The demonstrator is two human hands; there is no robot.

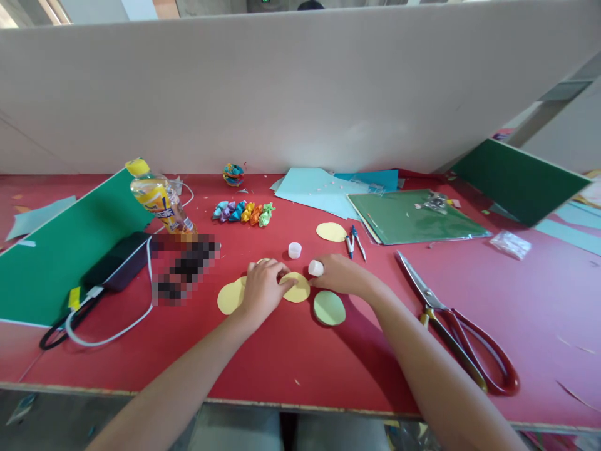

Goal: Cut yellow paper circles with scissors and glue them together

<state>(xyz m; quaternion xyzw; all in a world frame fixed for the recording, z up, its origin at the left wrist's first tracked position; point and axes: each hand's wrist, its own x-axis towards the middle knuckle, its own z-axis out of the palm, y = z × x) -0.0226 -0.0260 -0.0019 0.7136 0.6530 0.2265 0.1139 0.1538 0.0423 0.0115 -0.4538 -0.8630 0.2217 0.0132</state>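
On the red table, my left hand (265,283) has its thumb and fingers at the left edge of a yellow paper circle (297,289). My right hand (339,274) is closed around a white glue stick (316,268) held just above that circle's right side. More yellow paper circles (230,298) lie partly hidden under and beside my left hand. Below my right hand rests a pale green paper circle (329,308). A white cap (295,250) stands just beyond my hands, and another yellow circle (331,232) lies farther back.
Large red-handled scissors (436,307) lie right of my right arm. A compass (355,242) is near a green sheet pack (413,216). Coloured ribbon pieces (244,213), a drink bottle (162,197), and a black box with a white cable (117,260) occupy the left. A white partition (282,94) stands behind.
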